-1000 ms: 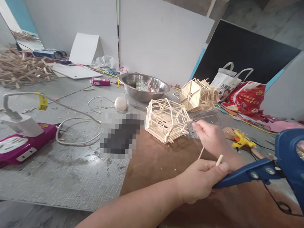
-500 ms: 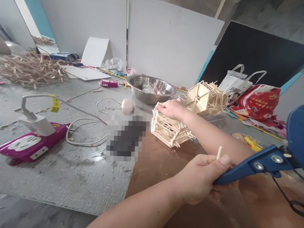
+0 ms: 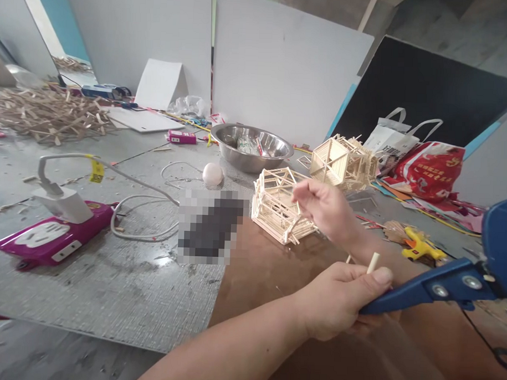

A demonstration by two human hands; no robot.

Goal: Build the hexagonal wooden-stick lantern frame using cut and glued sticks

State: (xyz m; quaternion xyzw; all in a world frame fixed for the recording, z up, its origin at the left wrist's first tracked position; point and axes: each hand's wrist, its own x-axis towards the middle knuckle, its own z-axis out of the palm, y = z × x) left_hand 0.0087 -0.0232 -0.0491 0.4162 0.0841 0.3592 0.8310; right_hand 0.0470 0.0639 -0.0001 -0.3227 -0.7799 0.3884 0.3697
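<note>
My left hand is closed around the handle of a blue tool at the lower right, with a short pale stick pinned under the thumb. Further back, my right hand has its fingers pinched together beside the right side of a small house frame built from thin sticks. What the pinch holds is too small to make out. The frame rests at the far edge of a brown board. A second stick frame stands behind it.
A steel bowl and a white ball sit behind the frames. A pink power strip with a white charger and cable lies left. A yellow glue gun, a red bag and a stick pile are also around.
My right hand reached across the top of the stick house, then drew back to its right side. My left hand kept its grip on the blue tool and short stick.
</note>
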